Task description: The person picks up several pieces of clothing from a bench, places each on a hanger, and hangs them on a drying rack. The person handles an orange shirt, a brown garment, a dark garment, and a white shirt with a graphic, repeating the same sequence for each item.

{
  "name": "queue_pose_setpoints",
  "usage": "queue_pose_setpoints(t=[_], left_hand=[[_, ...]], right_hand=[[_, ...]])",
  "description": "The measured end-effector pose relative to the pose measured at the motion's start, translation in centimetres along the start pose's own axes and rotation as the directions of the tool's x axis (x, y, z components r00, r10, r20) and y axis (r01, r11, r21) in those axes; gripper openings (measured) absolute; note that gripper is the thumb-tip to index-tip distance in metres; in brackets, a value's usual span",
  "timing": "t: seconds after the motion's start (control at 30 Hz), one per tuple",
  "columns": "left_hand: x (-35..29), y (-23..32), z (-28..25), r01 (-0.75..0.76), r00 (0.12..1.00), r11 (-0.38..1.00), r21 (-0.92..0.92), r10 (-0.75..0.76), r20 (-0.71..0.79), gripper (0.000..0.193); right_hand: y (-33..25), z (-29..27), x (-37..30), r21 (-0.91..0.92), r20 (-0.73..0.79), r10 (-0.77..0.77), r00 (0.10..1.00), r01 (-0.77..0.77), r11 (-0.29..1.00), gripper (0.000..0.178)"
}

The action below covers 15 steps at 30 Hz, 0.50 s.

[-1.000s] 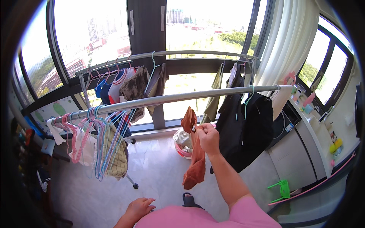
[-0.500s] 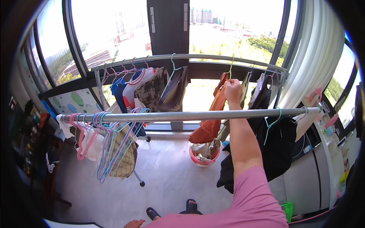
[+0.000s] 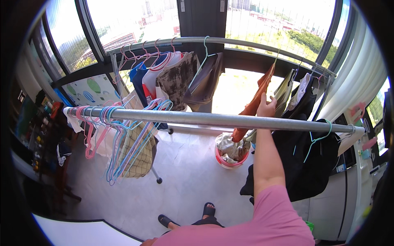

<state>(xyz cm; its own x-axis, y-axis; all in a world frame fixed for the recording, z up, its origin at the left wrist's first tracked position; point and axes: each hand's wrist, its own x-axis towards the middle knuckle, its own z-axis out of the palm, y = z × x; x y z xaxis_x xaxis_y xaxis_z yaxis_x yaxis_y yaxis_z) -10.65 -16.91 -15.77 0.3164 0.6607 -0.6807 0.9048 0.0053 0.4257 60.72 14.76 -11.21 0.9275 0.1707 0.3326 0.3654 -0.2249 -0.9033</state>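
Observation:
My right hand (image 3: 266, 106) reaches under the near metal rail (image 3: 205, 119), beside an orange garment (image 3: 261, 93). Its fingers are apart, and they seem to touch the garment's edge. That garment hangs from the far rail (image 3: 242, 43) by a yellow-green hanger (image 3: 277, 54), its lower end above a pink-rimmed bucket (image 3: 232, 164). Crumpled light cloth (image 3: 230, 148) fills the bucket. Just right of the hand hangs an olive garment (image 3: 284, 93). Only a sliver of my left hand (image 3: 148, 242) shows at the lower edge; its fingers are hidden.
Pink and blue hangers (image 3: 119, 139) crowd the near rail's left end, and a large black garment (image 3: 297, 164) hangs at its right. Several shirts and trousers (image 3: 203, 82) fill the far rail's left half. A rack foot (image 3: 159, 180) stands on the floor. Windows line the back.
My right hand has lowered from the hanger at the garment's top to its side, and its fingers have opened. The orange garment now hangs narrower. The view has shifted; my left hand shows less.

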Motion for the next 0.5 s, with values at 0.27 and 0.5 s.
queue_pose_setpoints(t=[0.27,0.5], left_hand=[[4.7,-6.3,-2.2,-0.158,0.987,0.986,-0.046,0.158,-0.01,0.043],[2.9,-15.0,-9.4,-0.086,0.994,0.993,0.075,0.081,0.076,0.052]], right_hand=[[20.1,-13.5,-44.1,-0.348,0.901,0.43,-0.06,0.494,0.797,0.06],[19.9,-13.4,-52.7,-0.548,0.741,0.657,-0.138,0.442,0.711,0.042]])
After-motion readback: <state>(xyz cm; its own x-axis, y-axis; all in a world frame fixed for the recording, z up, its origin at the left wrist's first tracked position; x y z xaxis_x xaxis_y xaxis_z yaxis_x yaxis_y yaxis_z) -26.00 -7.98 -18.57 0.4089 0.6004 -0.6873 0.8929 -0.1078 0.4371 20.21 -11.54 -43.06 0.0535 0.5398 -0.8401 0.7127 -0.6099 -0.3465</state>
